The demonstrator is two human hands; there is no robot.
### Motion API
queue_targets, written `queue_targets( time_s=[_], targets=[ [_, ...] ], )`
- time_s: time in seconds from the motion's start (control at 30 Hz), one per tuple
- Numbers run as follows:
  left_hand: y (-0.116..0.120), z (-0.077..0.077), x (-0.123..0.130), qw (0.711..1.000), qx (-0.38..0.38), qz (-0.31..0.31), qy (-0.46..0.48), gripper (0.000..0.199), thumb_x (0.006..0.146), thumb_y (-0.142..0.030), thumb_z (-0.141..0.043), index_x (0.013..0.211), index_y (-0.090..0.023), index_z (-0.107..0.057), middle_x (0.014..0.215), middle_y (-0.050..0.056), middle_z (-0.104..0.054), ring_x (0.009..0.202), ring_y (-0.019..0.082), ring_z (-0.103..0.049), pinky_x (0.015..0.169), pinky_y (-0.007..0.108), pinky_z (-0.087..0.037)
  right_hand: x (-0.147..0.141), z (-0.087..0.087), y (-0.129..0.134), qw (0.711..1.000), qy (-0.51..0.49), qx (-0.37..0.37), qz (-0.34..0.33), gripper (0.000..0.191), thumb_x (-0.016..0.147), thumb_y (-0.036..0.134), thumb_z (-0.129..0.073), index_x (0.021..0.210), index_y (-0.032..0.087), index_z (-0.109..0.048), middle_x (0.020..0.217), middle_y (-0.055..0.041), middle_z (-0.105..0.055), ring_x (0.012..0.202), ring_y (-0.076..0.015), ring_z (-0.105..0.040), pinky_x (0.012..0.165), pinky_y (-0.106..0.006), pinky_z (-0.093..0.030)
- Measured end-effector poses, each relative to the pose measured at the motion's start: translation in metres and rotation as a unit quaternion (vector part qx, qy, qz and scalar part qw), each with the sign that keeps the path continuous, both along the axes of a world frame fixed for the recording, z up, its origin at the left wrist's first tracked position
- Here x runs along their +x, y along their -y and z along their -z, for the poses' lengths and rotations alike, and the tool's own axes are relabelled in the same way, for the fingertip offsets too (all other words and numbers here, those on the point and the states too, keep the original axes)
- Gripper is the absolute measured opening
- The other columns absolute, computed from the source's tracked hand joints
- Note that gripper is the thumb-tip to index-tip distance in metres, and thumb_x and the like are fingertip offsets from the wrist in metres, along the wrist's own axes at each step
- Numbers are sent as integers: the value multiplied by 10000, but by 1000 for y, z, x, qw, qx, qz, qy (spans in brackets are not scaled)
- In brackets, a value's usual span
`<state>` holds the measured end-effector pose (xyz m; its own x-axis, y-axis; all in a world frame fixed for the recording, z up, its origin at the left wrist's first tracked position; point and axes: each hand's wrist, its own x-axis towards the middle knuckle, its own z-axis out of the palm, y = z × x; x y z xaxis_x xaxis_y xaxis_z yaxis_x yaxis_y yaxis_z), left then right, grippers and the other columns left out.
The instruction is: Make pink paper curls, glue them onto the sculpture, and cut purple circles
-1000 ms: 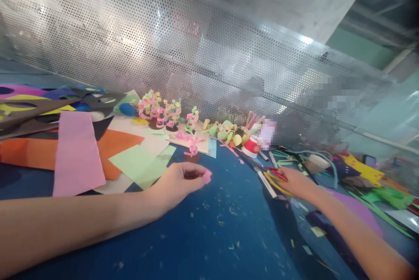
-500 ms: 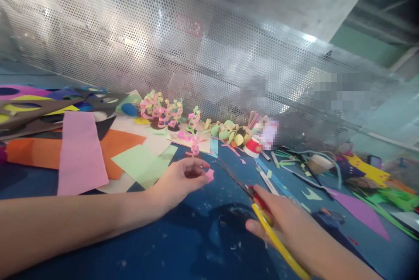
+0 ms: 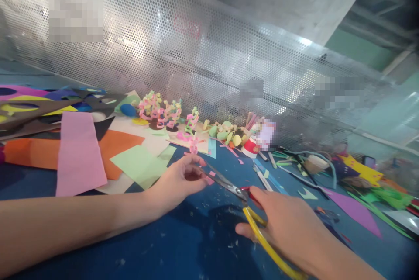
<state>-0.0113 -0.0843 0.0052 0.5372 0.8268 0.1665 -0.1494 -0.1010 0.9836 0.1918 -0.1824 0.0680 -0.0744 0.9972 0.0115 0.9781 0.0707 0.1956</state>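
Low over the blue table, my left hand point(image 3: 180, 177) pinches a small pink piece point(image 3: 211, 176) between thumb and fingers; it looks like paper or felt. My right hand point(image 3: 278, 214) grips a pair of scissors point(image 3: 240, 192) with yellow and red handles. The blades point up and left, and their tips reach the pink piece and my left fingertips. Whether the blades touch the piece I cannot tell. Just behind my left hand stands a small pink curled ornament point(image 3: 194, 145).
Left lie a pink sheet point(image 3: 80, 153), a light green sheet point(image 3: 140, 166) and an orange sheet point(image 3: 121, 144). Several curled ornaments point(image 3: 157, 109) stand along the back before a perforated metal panel point(image 3: 209, 61). A red and white cup point(image 3: 250, 146), strips and a purple piece point(image 3: 353, 212) lie right.
The scissors in my right hand have moved left, bringing the blades to the pink piece. My left hand stays nearly in place, still pinching it. The view has shifted slightly.
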Motion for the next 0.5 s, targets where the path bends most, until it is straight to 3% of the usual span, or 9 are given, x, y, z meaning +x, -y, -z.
queue_targets(
  time_s=[0.5],
  targets=[
    [3,-6,1,1000,-7,12,6,353,737,-262,-653,983,-217,-404,865,30,-674,861,181,-629,844,345,-433,-5,-1,-3,999,10,-24,20,632,625,803,-412,831,227,-569,696,-67,-688,642,-328,-648,489,-324,-356]
  ],
)
